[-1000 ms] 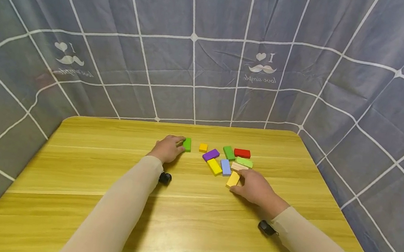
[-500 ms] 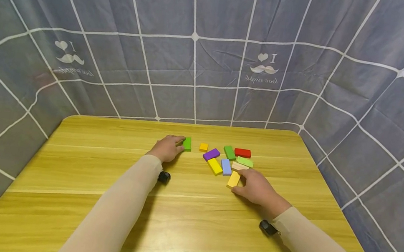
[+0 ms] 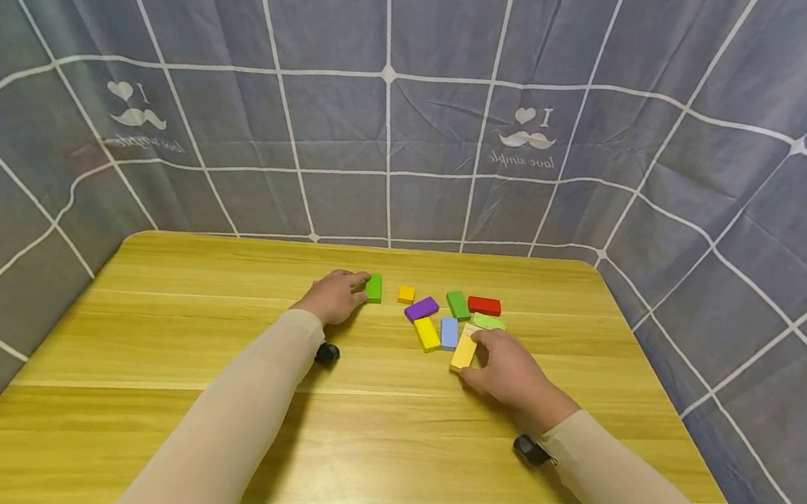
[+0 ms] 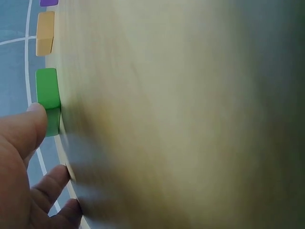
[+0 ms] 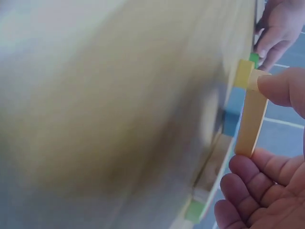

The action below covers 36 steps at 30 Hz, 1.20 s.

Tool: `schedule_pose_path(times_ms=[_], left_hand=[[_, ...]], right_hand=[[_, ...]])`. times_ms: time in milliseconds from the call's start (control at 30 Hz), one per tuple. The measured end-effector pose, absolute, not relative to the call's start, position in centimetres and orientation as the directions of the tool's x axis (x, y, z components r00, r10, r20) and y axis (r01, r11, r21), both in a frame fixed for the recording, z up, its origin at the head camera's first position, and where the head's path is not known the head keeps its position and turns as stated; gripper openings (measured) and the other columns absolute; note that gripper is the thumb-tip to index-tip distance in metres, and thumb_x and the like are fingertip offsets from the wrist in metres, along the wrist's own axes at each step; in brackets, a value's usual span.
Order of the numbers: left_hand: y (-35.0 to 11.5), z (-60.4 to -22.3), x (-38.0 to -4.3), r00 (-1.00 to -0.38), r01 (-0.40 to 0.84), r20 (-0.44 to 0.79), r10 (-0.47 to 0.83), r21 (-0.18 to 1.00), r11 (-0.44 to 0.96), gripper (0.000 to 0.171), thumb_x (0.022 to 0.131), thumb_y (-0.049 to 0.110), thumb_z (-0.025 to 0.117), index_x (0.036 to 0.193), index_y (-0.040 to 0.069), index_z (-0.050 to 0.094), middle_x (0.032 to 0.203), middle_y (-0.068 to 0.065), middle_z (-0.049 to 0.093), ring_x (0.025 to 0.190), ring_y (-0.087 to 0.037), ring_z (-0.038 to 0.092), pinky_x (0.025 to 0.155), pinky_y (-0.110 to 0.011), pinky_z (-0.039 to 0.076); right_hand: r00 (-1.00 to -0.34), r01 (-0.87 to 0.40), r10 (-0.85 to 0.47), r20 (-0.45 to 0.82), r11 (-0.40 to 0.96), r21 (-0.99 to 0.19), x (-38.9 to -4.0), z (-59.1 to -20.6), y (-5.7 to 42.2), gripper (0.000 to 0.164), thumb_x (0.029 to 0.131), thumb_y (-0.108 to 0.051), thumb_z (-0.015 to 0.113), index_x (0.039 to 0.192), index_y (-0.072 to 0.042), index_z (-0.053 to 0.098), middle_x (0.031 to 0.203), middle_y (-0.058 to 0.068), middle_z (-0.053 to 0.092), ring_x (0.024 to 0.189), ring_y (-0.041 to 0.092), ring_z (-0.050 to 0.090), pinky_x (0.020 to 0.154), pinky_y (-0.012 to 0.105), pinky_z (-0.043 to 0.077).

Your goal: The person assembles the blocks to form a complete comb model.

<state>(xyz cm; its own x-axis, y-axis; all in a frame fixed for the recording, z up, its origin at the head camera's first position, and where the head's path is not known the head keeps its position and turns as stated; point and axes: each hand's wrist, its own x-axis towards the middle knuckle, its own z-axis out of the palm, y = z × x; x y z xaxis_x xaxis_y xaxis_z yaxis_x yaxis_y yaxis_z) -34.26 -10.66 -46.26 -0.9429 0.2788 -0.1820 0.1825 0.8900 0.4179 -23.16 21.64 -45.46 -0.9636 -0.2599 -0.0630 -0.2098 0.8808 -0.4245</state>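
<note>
In the head view my left hand (image 3: 334, 296) is at a bright green block (image 3: 374, 289) on the table. Seen from the left wrist, the thumb lies against the near end of this green block (image 4: 47, 88); two other fingers rest lower, and the index finger is hidden. My right hand (image 3: 511, 372) pinches a light yellow block (image 3: 463, 353) at the right of a group of blocks. From the right wrist, the light yellow block (image 5: 251, 121) spans from thumb to fingertips. A plain wood block (image 5: 212, 167) lies just beyond it.
Around the group lie purple (image 3: 421, 310), yellow (image 3: 427, 335), blue (image 3: 449, 334), dark green (image 3: 457, 305), red (image 3: 484, 306) and light green (image 3: 489, 322) blocks. A small orange block (image 3: 407, 294) sits apart. A grey curtain (image 3: 432, 138) encloses the table's back and sides.
My right hand has shifted slightly forward and left with the light yellow block, which now covers part of the wood block. The blue and yellow blocks moved slightly left. My left hand stays put.
</note>
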Motion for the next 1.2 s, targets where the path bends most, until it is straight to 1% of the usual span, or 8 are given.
schedule_pose_path(times_ms=[233,500,733,833,900,967,1067,1200], left_hand=[[-10.7,-46.1,-34.2,-0.943,0.181,-0.184,0.279,0.418,0.890,0.057,0.113,0.036,0.048,0.167,0.025,0.034,0.169,-0.017,0.037,0.158,-0.040,0.032,0.128,-0.067,0.022],[-10.8,-46.1,-34.3,-0.941,0.183,-0.190,0.280,0.410,0.894,0.057,0.113,0.036,0.047,0.167,0.025,0.032,0.170,-0.017,0.036,0.158,-0.041,0.031,0.128,-0.067,0.022],[-10.9,-45.9,-34.0,-0.939,0.195,-0.188,0.287,0.396,0.898,0.057,0.114,0.034,0.047,0.167,0.024,0.033,0.169,-0.017,0.036,0.158,-0.041,0.031,0.128,-0.066,0.024],[-10.9,-45.9,-34.0,-0.940,0.197,-0.185,0.286,0.388,0.900,0.057,0.113,0.034,0.048,0.167,0.024,0.034,0.169,-0.017,0.037,0.158,-0.040,0.032,0.128,-0.064,0.025],[-10.9,-45.9,-34.0,-0.941,0.199,-0.182,0.285,0.385,0.901,0.056,0.113,0.035,0.048,0.167,0.023,0.034,0.168,-0.017,0.038,0.157,-0.039,0.033,0.128,-0.064,0.026],[-11.0,-45.9,-34.0,-0.941,0.198,-0.181,0.285,0.388,0.900,0.057,0.113,0.035,0.048,0.167,0.023,0.035,0.168,-0.017,0.038,0.158,-0.038,0.033,0.128,-0.063,0.026],[-11.0,-45.9,-34.1,-0.942,0.201,-0.175,0.286,0.388,0.899,0.056,0.113,0.035,0.048,0.166,0.023,0.035,0.168,-0.017,0.039,0.157,-0.039,0.033,0.127,-0.065,0.026],[-10.9,-45.8,-34.1,-0.942,0.205,-0.170,0.289,0.390,0.898,0.056,0.113,0.035,0.048,0.166,0.023,0.036,0.168,-0.017,0.038,0.157,-0.039,0.034,0.127,-0.067,0.025]], right_hand=[[-0.959,-0.237,-0.282,-0.042,0.870,-0.432,-23.6,-44.2,20.0,0.069,0.089,-0.030,0.081,0.144,0.005,0.059,0.141,0.021,0.065,0.133,0.037,0.059,0.116,0.053,0.048],[-0.928,-0.318,-0.372,-0.034,0.836,-0.448,-25.0,-44.3,16.7,0.067,0.090,-0.027,0.081,0.145,0.003,0.058,0.146,0.019,0.063,0.141,0.038,0.053,0.120,0.051,0.045],[-0.896,-0.374,-0.442,-0.041,0.801,-0.467,-26.3,-44.7,13.1,0.067,0.090,-0.027,0.081,0.147,-0.001,0.058,0.147,0.016,0.062,0.141,0.035,0.054,0.122,0.047,0.043],[-0.884,-0.394,-0.465,-0.045,0.793,-0.465,-27.0,-45.1,11.7,0.066,0.090,-0.026,0.081,0.146,-0.001,0.059,0.142,0.014,0.065,0.134,0.031,0.058,0.118,0.044,0.047],[-0.879,-0.399,-0.474,-0.053,0.792,-0.462,-27.4,-45.3,10.9,0.066,0.090,-0.026,0.081,0.146,-0.001,0.059,0.142,0.014,0.064,0.135,0.031,0.057,0.118,0.043,0.046],[-0.877,-0.401,-0.476,-0.061,0.796,-0.454,-27.8,-45.6,10.2,0.066,0.090,-0.027,0.080,0.147,-0.002,0.058,0.144,0.014,0.063,0.138,0.032,0.054,0.121,0.044,0.043],[-0.878,-0.395,-0.471,-0.079,0.809,-0.437,-28.2,-45.7,9.5,0.067,0.090,-0.029,0.079,0.149,-0.003,0.057,0.151,0.015,0.059,0.148,0.035,0.046,0.127,0.049,0.034],[-0.878,-0.396,-0.470,-0.094,0.821,-0.411,-28.7,-45.9,8.9,0.068,0.090,-0.030,0.079,0.149,-0.004,0.058,0.151,0.015,0.060,0.152,0.037,0.042,0.128,0.054,0.028]])
